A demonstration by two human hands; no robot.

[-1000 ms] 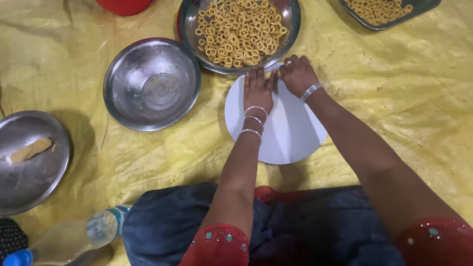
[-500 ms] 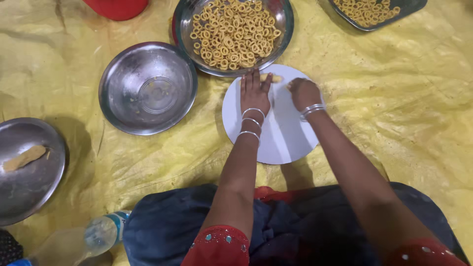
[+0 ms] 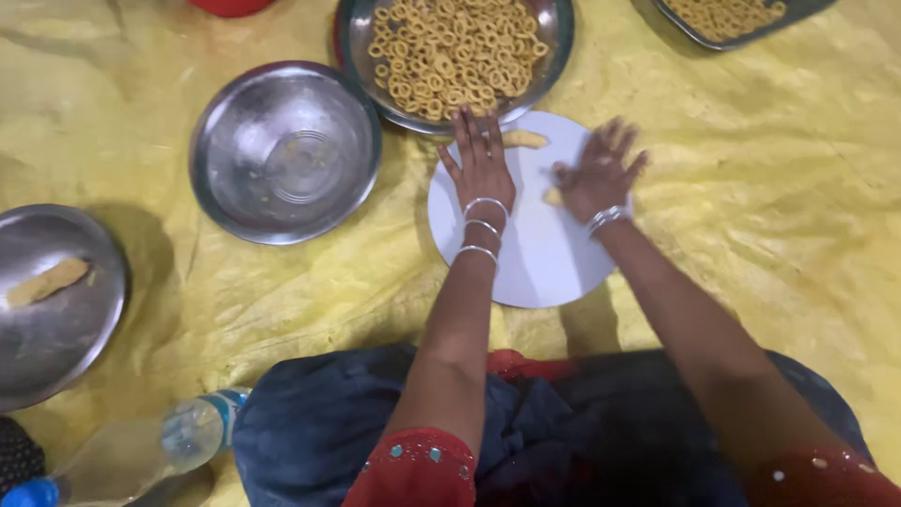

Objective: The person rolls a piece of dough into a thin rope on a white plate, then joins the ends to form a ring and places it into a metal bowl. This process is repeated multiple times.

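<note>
Since half a second back the right hand (image 3: 599, 176) has slid outward toward the right rim of the white round board (image 3: 544, 263) with fingers now fanned, while the left hand (image 3: 481, 167) has held its place near the top edge. Left hand lies flat, palm down, fingers straight and together, gripping nothing; just past its fingertips a short roll of yellow dough (image 3: 523, 139) sits on the board at upper centre of the frame. Right hand also open and spread, blurred, a small dough bit (image 3: 554, 196) showing at its heel, touching or just beside, cannot tell which. Work judged well along: steel dish of finished dough rings (image 3: 452, 52) at top centre is heaped, a second tray (image 3: 723, 17) at upper right holds more. Empty steel bowl (image 3: 284, 150) left of the board; at far left a plate (image 3: 56, 310) with one dough lump (image 3: 45, 282) left to be shaped
</note>
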